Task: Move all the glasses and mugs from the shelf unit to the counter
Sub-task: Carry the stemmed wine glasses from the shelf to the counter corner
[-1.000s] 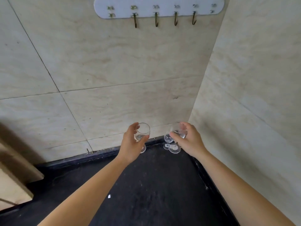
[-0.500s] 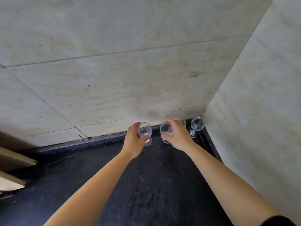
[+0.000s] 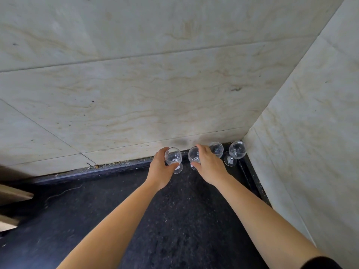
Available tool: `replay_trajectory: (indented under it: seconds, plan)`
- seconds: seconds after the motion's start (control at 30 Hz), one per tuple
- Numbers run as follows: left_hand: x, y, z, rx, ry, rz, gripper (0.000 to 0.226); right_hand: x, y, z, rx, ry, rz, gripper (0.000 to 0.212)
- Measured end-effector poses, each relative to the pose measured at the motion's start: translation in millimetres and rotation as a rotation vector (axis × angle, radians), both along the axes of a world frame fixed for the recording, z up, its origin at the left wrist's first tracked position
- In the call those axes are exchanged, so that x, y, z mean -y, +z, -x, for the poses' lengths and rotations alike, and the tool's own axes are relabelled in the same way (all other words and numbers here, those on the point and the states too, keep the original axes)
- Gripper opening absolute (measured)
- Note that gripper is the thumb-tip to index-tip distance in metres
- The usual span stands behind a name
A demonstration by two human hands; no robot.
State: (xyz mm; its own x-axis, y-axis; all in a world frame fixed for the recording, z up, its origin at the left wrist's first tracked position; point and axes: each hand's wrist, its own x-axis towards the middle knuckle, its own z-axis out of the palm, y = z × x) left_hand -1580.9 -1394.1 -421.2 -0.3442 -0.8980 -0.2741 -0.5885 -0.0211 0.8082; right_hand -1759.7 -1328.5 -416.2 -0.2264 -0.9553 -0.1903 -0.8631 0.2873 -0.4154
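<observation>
Several clear stemmed glasses stand in a row along the back of the black counter [image 3: 174, 220], near the right corner. My left hand [image 3: 160, 169] is closed around the bowl of the leftmost glass [image 3: 173, 157], whose foot is at the counter surface. My right hand [image 3: 208, 166] grips the second glass [image 3: 193, 155] from its right side. Two more glasses, one [image 3: 216, 148] just behind my right hand and one [image 3: 237, 150] in the corner, stand free. The shelf unit is out of view.
Marbled beige wall tiles [image 3: 155, 94] rise right behind the glasses, and a side wall [image 3: 310, 133] closes the right. A raised black lip [image 3: 116, 167] runs along the counter's back. A wooden edge [image 3: 13, 195] juts in at the left.
The view has tilted down and moved closer. Both hands have lowered their glasses towards the counter's back, beside the two glasses in the corner.
</observation>
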Motion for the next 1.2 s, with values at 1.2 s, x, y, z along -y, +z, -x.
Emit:
replay_trajectory:
  seconds: [1.2]
  plan:
    - [-63,272,-130,0.434,0.193,1.022,0.053,-9,250,-58,-0.098,0.183,0.709,0.052]
